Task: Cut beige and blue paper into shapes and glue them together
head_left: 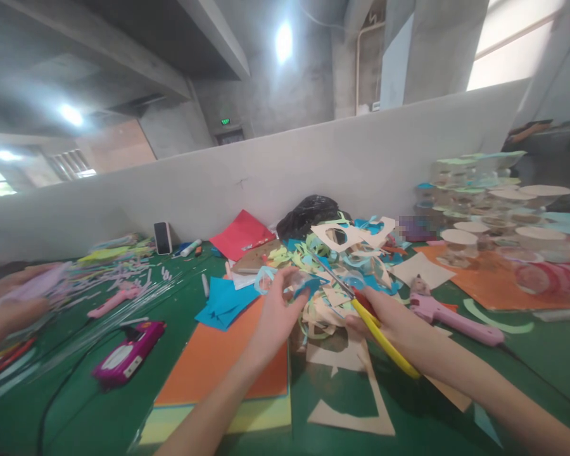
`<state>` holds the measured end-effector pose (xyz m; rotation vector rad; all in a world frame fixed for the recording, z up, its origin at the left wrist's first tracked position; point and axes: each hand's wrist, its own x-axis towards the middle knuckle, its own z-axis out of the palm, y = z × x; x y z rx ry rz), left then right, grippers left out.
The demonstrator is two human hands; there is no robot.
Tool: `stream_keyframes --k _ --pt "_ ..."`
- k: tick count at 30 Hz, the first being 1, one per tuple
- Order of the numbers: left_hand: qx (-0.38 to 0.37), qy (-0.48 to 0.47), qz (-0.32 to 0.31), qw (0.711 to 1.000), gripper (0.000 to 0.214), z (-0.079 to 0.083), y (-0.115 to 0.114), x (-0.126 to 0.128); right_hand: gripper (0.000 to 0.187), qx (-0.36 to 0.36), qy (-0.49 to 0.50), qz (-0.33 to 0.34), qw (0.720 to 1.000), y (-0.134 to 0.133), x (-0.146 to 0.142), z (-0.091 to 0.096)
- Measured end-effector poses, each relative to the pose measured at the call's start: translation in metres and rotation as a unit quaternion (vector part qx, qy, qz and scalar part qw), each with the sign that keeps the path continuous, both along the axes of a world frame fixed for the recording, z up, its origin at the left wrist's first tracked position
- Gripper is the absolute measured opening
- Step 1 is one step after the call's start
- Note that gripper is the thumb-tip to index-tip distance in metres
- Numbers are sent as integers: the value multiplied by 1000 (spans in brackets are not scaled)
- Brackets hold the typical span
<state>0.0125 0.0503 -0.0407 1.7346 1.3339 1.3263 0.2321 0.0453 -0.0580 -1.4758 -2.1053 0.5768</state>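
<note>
My left hand [285,301] pinches a small blue paper piece [313,285], with something translucent beside it that is too blurred to name. In my right hand [380,323] is a pair of scissors [373,323] with yellow handles; a red part shows near the pivot. The scissor blades point up and left, close to the blue piece, and my fingers partly hide the handles. Under and behind both hands lies a heap of paper scraps [325,313] in cream, blue and green. Below them is a cut-out cream paper frame [380,399].
Orange sheets [209,361] and blue paper [225,304] lie left of centre. Glue guns, one pink [460,323] at right, rest on the green table. A purple device [128,354], a phone [162,237] and stacked clear cups with paper discs [494,221] stand around. Another person's hands [14,310] hold lilac paper.
</note>
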Motion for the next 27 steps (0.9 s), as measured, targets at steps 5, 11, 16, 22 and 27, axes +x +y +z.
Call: stream_keyframes --k 5,11,16,22,27 --pt "48 92 8 995 33 -2 -3 -3 40 -12 20 -43 999 10 -3 -12" --pt "75 123 -4 990 33 -1 -6 -1 44 -7 -44 -103 994 3 -7 0" --pt "85 162 -23 983 35 -4 -10 0 32 68 -135 -62 987 -1 -15 -2" --pt "108 219 -70 967 33 -6 -12 3 22 158 -18 -37 987 2 -10 3" --pt "81 211 -81 971 33 -7 -12 8 17 132 150 77 977 -6 -8 12"
